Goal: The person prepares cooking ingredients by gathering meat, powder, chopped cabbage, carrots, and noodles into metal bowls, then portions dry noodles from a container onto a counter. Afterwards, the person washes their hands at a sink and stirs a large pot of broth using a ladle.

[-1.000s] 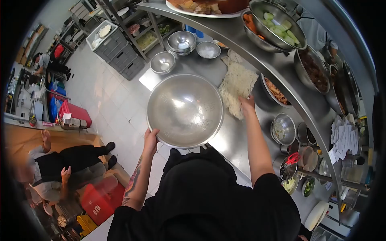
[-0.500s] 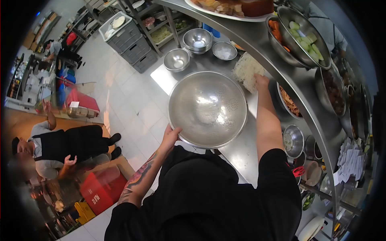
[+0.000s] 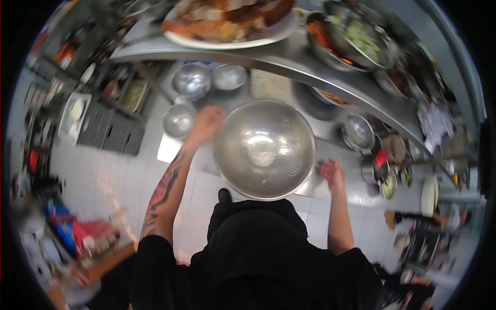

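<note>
A large metal bowl [image 3: 263, 150], with patches of small dots or holes in its wall, rests at the edge of the steel counter in front of me and shows nothing inside. My left hand [image 3: 209, 123] is just off its upper left rim, close to a small metal bowl [image 3: 179, 120]; motion smears its fingers. To the right of the big bowl, my right hand [image 3: 332, 173] hangs apart from the rim, fingers spread and nothing held. Beyond the bowl lies a pale rectangular board or tray [image 3: 270, 84].
Two more metal bowls [image 3: 191, 81] stand at the back left. An overhead steel shelf [image 3: 248, 61] carries a food platter [image 3: 232, 44] and a bowl of cut green vegetables [image 3: 361, 39]. Grey crates [image 3: 111, 126] are at left, and a metal pot [image 3: 358, 132] at right.
My view has turned right. My left hand has let go of the big bowl's rim and moved up. My right hand has released the white noodles, which are out of sight, and come back.
</note>
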Motion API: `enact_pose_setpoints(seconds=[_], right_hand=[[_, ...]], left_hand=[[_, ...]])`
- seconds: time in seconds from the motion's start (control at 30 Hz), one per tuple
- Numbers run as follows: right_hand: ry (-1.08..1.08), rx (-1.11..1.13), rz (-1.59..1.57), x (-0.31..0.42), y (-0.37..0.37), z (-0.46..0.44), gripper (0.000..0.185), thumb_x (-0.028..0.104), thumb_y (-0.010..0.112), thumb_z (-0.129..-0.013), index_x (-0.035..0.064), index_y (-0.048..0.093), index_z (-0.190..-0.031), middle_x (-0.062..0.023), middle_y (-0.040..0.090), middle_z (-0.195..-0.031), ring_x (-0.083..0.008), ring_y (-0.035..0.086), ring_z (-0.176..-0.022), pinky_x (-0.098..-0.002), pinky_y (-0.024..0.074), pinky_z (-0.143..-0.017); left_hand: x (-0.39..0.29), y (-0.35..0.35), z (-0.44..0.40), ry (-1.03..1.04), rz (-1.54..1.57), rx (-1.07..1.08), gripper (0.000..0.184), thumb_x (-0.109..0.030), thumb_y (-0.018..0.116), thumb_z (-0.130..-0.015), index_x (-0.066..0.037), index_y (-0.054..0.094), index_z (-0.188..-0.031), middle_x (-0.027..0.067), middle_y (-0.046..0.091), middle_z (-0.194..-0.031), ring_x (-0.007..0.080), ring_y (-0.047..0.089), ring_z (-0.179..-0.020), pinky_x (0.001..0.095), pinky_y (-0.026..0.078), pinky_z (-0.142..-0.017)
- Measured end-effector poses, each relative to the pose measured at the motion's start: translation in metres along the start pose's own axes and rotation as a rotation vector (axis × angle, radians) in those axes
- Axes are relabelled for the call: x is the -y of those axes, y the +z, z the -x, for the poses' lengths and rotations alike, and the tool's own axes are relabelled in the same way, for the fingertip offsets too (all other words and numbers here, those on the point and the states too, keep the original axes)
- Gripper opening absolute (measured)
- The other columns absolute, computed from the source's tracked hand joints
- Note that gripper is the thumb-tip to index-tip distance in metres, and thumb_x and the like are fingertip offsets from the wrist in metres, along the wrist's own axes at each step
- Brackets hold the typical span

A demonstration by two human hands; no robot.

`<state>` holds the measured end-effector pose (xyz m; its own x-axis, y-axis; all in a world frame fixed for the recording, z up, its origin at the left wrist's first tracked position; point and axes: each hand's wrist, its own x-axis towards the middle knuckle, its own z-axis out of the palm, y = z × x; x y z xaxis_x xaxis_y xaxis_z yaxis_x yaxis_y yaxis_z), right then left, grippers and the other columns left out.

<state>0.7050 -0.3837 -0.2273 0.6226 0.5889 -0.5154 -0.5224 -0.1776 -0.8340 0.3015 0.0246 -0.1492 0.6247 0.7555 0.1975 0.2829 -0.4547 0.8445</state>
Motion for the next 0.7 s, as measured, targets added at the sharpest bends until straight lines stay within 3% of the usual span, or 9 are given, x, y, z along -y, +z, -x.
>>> enact_pose_setpoints(seconds=[0.03, 0.13, 0.17, 0.23, 0.33, 0.5, 0.57, 0.67, 0.7], right_hand=[[-0.001, -0.105, -0.055, -0.031, -0.026, 0.029, 0.054, 0.047, 0.046, -0.109, 0.0013, 0.051, -0.138, -0.0155, 0.07, -0.114, -0.0221, 0.07, -0.087, -0.0361, 0.0597, -0.079], [0.097, -0.389, -0.087, -0.103, -0.032, 0.148, 0.054, 0.049, 0.048, -0.107, 0.0043, 0.054, -0.137, -0.0147, 0.07, -0.116, -0.0269, 0.069, -0.098, -0.0444, 0.0583, -0.085], [0.137, -0.435, -0.063, -0.114, -0.017, 0.188, 0.052, 0.049, 0.049, -0.107, 0.0045, 0.057, -0.134, -0.0148, 0.071, -0.115, -0.027, 0.07, -0.097, -0.0431, 0.0591, -0.083], [0.162, -0.42, 0.014, -0.138, -0.004, 0.254, 0.051, 0.045, 0.047, -0.109, 0.0019, 0.057, -0.134, -0.0152, 0.071, -0.115, -0.0269, 0.072, -0.094, -0.0402, 0.0606, -0.08], [0.19, -0.56, 0.129, -0.19, -0.001, 0.321, 0.041, 0.039, 0.053, -0.108, 0.0048, 0.064, -0.127, -0.0113, 0.074, -0.107, -0.0212, 0.073, -0.083, -0.0347, 0.059, -0.071], [0.184, -0.849, 0.12, -0.272, -0.005, 0.398, 0.037, 0.036, 0.058, -0.104, 0.0046, 0.067, -0.12, -0.0109, 0.076, -0.1, -0.019, 0.073, -0.075, -0.0324, 0.0566, -0.062], [0.216, -0.9, 0.093, -0.311, -0.009, 0.418, 0.037, 0.036, 0.058, -0.104, 0.0042, 0.067, -0.119, -0.011, 0.076, -0.099, -0.019, 0.073, -0.074, -0.0317, 0.0559, -0.059], [0.309, -0.874, 0.15, -0.388, -0.027, 0.439, 0.036, 0.035, 0.06, -0.102, 0.0028, 0.067, -0.118, -0.0117, 0.076, -0.095, -0.0192, 0.074, -0.071, -0.0295, 0.0539, -0.051], [0.352, -0.848, 0.21, -0.393, -0.027, 0.448, 0.035, 0.032, 0.06, -0.101, 0.002, 0.068, -0.117, -0.0123, 0.076, -0.093, -0.0196, 0.075, -0.07, -0.0297, 0.0549, -0.051]], left_hand=[[0.022, 0.013, -0.041, -0.005, 0.014, 0.024, 0.032, -0.028, 0.067, -0.101, -0.003, 0.07, -0.121, 0.0066, 0.069, -0.101, 0.0098, 0.067, -0.075, 0.0271, 0.053, -0.063], [0.078, 0.041, -0.123, 0.178, -0.567, -0.079, 0.051, -0.038, 0.071, -0.092, -0.007, 0.061, -0.131, 0.0192, 0.067, -0.123, 0.0387, 0.068, -0.101, 0.0487, 0.056, -0.086], [0.079, 0.048, -0.133, 0.147, -0.738, -0.035, 0.032, -0.025, 0.06, -0.094, -0.004, 0.063, -0.118, 0.0209, 0.069, -0.112, 0.0417, 0.07, -0.102, 0.0509, 0.057, -0.084], [0.068, 0.05, -0.144, 0.016, -0.956, 0.154, 0.022, -0.026, 0.061, -0.095, -0.008, 0.063, -0.107, 0.0156, 0.071, -0.106, 0.037, 0.074, -0.091, 0.0501, 0.059, -0.072], [0.117, 0.06, -0.164, 0.237, -1.039, 0.162, 0.015, -0.016, 0.052, -0.098, -0.008, 0.063, -0.104, 0.0158, 0.07, -0.105, 0.0379, 0.073, -0.091, 0.05, 0.059, -0.074], [0.085, 0.043, -0.153, 0.35, -0.768, 0.092, 0.016, -0.016, 0.068, -0.089, -0.005, 0.065, -0.099, 0.0199, 0.07, -0.099, 0.0413, 0.069, -0.094, 0.0502, 0.053, -0.08], [0.052, 0.034, -0.139, 0.295, -0.755, 0.12, 0.021, -0.018, 0.07, -0.088, -0.002, 0.064, -0.1, 0.0207, 0.069, -0.102, 0.044, 0.065, -0.097, 0.0528, 0.05, -0.081], [0.052, 0.023, -0.115, 0.566, -0.604, -0.091, 0.021, -0.015, 0.069, -0.092, 0.0, 0.066, -0.106, 0.0212, 0.068, -0.101, 0.0432, 0.065, -0.095, 0.0488, 0.05, -0.081], [0.027, 0.013, -0.104, 0.451, -0.597, -0.027, 0.021, -0.015, 0.07, -0.092, 0.001, 0.066, -0.105, 0.0213, 0.068, -0.1, 0.043, 0.065, -0.093, 0.0486, 0.051, -0.081]])
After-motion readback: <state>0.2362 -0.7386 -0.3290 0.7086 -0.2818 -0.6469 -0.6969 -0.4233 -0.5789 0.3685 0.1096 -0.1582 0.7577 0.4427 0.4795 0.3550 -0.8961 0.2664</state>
